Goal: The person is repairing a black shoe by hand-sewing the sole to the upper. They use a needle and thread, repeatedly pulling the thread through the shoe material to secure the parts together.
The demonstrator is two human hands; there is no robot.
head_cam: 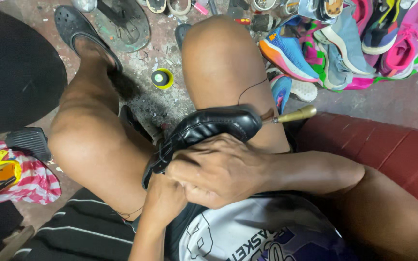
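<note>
— Looking at the black leather shoe (209,126), where does it lie?

— It rests on the right knee (223,63), between both thighs, held there. A brass-coloured awl handle (296,115) sticks out just beside its toe, and a thin dark thread (250,89) runs up from it.

— And the hands?

— The right hand (218,169) is closed over the shoe from above. The left hand (163,198) sits under it, mostly hidden; I cannot tell its grip.

— Around them?

— On the floor a small yellow spool (162,78), black sandals (90,34), and a pile of colourful sneakers (349,43) further away.
</note>
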